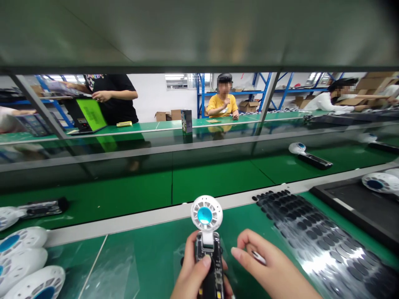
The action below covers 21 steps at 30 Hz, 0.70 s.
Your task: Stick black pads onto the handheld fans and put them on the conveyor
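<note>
room: green mat (156, 257) beside left hand (195, 270) | in way: black pad sheet (324, 245) right, steel rail (134, 222) ahead

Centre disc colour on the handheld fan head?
The disc is cyan blue; best in the head view.

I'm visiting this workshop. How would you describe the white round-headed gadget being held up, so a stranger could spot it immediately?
At the nearest green workbench, find the person's left hand. It holds upright a gadget with a round white head and blue centre on a black handle. Its lookalikes lie on the bench, while this one is in a hand.
</note>
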Each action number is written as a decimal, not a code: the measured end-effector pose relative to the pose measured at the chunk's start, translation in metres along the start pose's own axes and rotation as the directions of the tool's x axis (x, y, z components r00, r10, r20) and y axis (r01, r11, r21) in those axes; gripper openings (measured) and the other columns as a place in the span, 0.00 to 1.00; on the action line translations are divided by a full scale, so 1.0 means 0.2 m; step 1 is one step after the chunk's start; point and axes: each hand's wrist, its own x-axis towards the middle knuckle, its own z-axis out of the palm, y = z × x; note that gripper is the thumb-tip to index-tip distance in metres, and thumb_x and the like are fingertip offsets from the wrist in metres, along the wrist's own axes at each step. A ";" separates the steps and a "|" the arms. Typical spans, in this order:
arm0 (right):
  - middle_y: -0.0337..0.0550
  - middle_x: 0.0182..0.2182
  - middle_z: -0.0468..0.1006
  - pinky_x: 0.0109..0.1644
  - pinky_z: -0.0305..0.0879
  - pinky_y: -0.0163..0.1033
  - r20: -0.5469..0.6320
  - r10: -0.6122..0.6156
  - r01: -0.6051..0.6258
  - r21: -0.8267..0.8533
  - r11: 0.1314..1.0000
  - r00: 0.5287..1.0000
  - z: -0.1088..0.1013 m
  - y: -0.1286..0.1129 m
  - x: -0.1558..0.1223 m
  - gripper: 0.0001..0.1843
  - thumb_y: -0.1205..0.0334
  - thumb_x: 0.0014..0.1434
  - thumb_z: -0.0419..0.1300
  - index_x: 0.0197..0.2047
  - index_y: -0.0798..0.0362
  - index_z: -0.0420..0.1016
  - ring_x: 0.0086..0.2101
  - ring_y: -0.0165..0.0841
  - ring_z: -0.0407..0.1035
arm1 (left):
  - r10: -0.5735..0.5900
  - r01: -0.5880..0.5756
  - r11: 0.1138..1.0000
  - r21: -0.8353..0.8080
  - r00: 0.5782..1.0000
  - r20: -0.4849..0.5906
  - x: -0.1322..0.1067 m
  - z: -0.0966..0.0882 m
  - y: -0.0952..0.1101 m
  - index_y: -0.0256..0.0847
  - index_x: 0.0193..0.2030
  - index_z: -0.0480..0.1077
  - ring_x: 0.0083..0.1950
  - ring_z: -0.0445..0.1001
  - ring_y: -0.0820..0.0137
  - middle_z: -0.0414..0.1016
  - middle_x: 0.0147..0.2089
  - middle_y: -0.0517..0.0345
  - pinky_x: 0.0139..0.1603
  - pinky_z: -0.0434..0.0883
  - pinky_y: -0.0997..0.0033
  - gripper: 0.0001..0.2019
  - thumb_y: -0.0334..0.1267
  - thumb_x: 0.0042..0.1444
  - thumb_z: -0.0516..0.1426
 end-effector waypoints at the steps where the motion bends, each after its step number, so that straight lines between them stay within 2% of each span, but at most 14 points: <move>1: 0.29 0.16 0.53 0.24 0.46 0.33 -0.007 0.009 -0.010 -0.068 0.998 1.000 -0.02 0.00 0.00 0.09 0.55 0.49 0.54 0.24 0.48 0.59 0.20 0.29 0.51 | 0.000 0.001 0.999 -0.053 1.000 0.012 0.00 0.00 0.00 0.51 0.50 0.40 0.24 0.74 0.67 0.73 0.29 0.62 0.23 0.64 0.72 0.31 0.47 0.47 0.58; 4: 0.33 0.19 0.61 0.26 0.51 0.34 -0.058 -0.041 0.030 -0.173 0.984 0.997 -0.07 0.00 -0.01 0.09 0.54 0.52 0.51 0.24 0.47 0.60 0.23 0.32 0.57 | 0.016 -0.015 0.996 -0.083 1.000 0.011 0.02 0.00 0.00 0.51 0.48 0.44 0.23 0.74 0.67 0.73 0.27 0.64 0.21 0.64 0.72 0.25 0.46 0.49 0.56; 6: 0.36 0.21 0.65 0.28 0.54 0.35 -0.039 -0.071 0.062 -0.192 0.979 0.997 -0.07 0.00 -0.02 0.12 0.52 0.54 0.48 0.23 0.47 0.61 0.24 0.34 0.60 | 0.043 -0.043 0.998 -0.043 0.999 0.000 0.02 0.01 0.00 0.49 0.48 0.45 0.23 0.73 0.67 0.73 0.28 0.61 0.22 0.66 0.70 0.23 0.45 0.51 0.55; 8: 0.36 0.19 0.66 0.27 0.54 0.35 -0.011 -0.039 0.036 -0.193 0.981 0.999 -0.07 -0.02 -0.03 0.12 0.52 0.54 0.49 0.23 0.46 0.62 0.23 0.34 0.60 | 0.053 -0.053 0.998 -0.024 0.998 -0.014 0.02 0.01 0.01 0.47 0.47 0.46 0.23 0.73 0.68 0.73 0.29 0.60 0.24 0.68 0.67 0.22 0.44 0.52 0.55; 10: 0.34 0.18 0.66 0.24 0.54 0.34 0.004 0.002 -0.001 -0.156 0.988 1.000 -0.06 -0.04 -0.05 0.09 0.52 0.52 0.52 0.25 0.45 0.62 0.21 0.33 0.59 | 0.028 -0.029 0.999 -0.034 0.999 -0.029 0.01 0.01 0.02 0.46 0.47 0.45 0.22 0.72 0.69 0.73 0.28 0.60 0.24 0.69 0.66 0.22 0.43 0.52 0.55; 12: 0.35 0.20 0.69 0.23 0.55 0.33 -0.002 -0.007 0.007 -0.083 0.997 1.000 -0.05 -0.06 -0.07 0.08 0.52 0.52 0.51 0.26 0.45 0.65 0.22 0.34 0.61 | 0.009 -0.010 0.998 -0.057 1.000 -0.013 0.01 0.02 0.02 0.47 0.47 0.44 0.22 0.73 0.68 0.73 0.28 0.61 0.23 0.68 0.68 0.23 0.43 0.51 0.55; 14: 0.37 0.24 0.73 0.28 0.59 0.34 -0.014 -0.040 0.039 -0.032 0.999 0.999 -0.03 -0.07 -0.08 0.13 0.55 0.55 0.45 0.28 0.45 0.68 0.26 0.35 0.65 | 0.005 -0.002 0.997 -0.079 0.999 0.033 0.01 0.01 0.02 0.48 0.48 0.44 0.23 0.74 0.66 0.73 0.28 0.60 0.22 0.67 0.70 0.24 0.44 0.51 0.56; 16: 0.39 0.30 0.75 0.34 0.62 0.35 -0.027 -0.076 0.076 -0.007 0.997 0.997 -0.01 -0.07 -0.08 0.15 0.58 0.56 0.44 0.29 0.45 0.70 0.33 0.37 0.68 | -0.008 0.015 0.993 -0.114 0.998 0.065 0.01 0.00 0.00 0.50 0.49 0.44 0.24 0.74 0.64 0.73 0.28 0.61 0.21 0.65 0.71 0.24 0.45 0.51 0.55; 19: 0.40 0.33 0.75 0.41 0.61 0.36 -0.002 -0.104 0.104 0.052 0.993 0.995 0.00 -0.06 -0.06 0.10 0.59 0.54 0.50 0.35 0.46 0.72 0.38 0.38 0.68 | -0.032 0.045 0.984 -0.172 0.997 0.075 0.02 -0.02 -0.02 0.52 0.50 0.44 0.25 0.75 0.64 0.73 0.28 0.61 0.21 0.65 0.72 0.23 0.48 0.52 0.53; 21: 0.38 0.29 0.74 0.37 0.63 0.36 0.039 -0.088 0.084 0.109 0.991 0.995 0.01 -0.06 -0.05 0.10 0.59 0.52 0.52 0.38 0.46 0.69 0.33 0.36 0.68 | -0.040 0.054 0.979 -0.194 0.996 0.078 0.02 -0.03 -0.03 0.53 0.50 0.44 0.26 0.75 0.65 0.72 0.28 0.62 0.23 0.65 0.72 0.23 0.48 0.52 0.53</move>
